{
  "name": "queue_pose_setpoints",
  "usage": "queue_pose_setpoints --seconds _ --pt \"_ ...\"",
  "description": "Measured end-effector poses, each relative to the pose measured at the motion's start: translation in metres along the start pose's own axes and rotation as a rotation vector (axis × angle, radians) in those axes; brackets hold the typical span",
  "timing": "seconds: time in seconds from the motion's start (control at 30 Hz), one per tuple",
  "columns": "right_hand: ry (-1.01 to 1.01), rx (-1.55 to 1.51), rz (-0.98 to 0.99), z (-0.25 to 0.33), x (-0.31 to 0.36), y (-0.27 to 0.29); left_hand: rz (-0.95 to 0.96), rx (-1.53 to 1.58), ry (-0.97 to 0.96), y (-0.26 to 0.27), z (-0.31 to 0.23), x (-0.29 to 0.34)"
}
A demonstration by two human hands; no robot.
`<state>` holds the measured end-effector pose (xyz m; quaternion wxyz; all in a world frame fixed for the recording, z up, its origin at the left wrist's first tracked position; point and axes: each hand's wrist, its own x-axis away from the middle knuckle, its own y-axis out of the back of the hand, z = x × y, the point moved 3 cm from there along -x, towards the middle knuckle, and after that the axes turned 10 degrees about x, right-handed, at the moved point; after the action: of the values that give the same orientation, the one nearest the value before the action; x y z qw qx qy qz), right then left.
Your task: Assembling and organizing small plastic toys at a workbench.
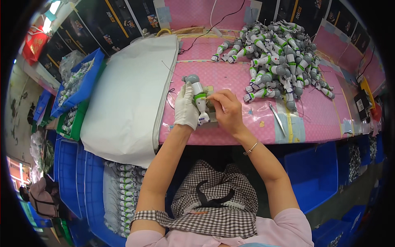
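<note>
My left hand (pixel 186 108), in a white glove, is closed around a toy leg (pixel 197 88). The leg is white with a green band, a grey ball-shaped upper end and a white-and-purple foot, and a thin wire sticks out near the ball. My bare right hand (pixel 227 110) is closed in a pinch at the green band. Something small and yellowish shows at its fingertips, too small to name. Behind the leg, partly hidden, lies a small block-like object (pixel 212 116) on the pink tabletop (pixel 197 133).
A heap of similar toy legs (pixel 284 57) covers the back right. Metal tweezers (pixel 277 119) lie near the front edge. White sheets (pixel 127 99) are stacked to the left, beside a blue bin (pixel 78 92) of small grey parts. Below left, a blue crate (pixel 94 197) holds rows of legs.
</note>
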<state>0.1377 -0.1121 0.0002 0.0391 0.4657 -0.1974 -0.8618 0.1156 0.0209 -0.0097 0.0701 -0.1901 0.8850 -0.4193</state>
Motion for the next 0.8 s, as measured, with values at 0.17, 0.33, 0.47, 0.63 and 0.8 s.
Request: queue_pose_setpoints --seconds 0.17,0.33,0.47,0.63,0.8 --pt "0.176 0.166 0.031 0.013 0.018 0.007 -0.018 0.018 0.013 0.015 0.002 -0.008" --pt "0.074 0.061 0.062 0.003 0.024 0.023 0.013 0.036 0.025 0.016 -0.005 -0.003" --pt "-0.146 0.217 0.099 -0.033 0.039 0.037 0.136 0.5 0.346 0.009 -0.009 0.013" --pt "0.025 0.551 0.155 -0.022 0.037 0.034 0.277 0.712 0.516 0.0 -0.013 0.032" --pt "-0.639 -0.206 0.323 -0.023 0.018 0.032 0.473 0.865 0.764 -0.004 -0.002 0.058"
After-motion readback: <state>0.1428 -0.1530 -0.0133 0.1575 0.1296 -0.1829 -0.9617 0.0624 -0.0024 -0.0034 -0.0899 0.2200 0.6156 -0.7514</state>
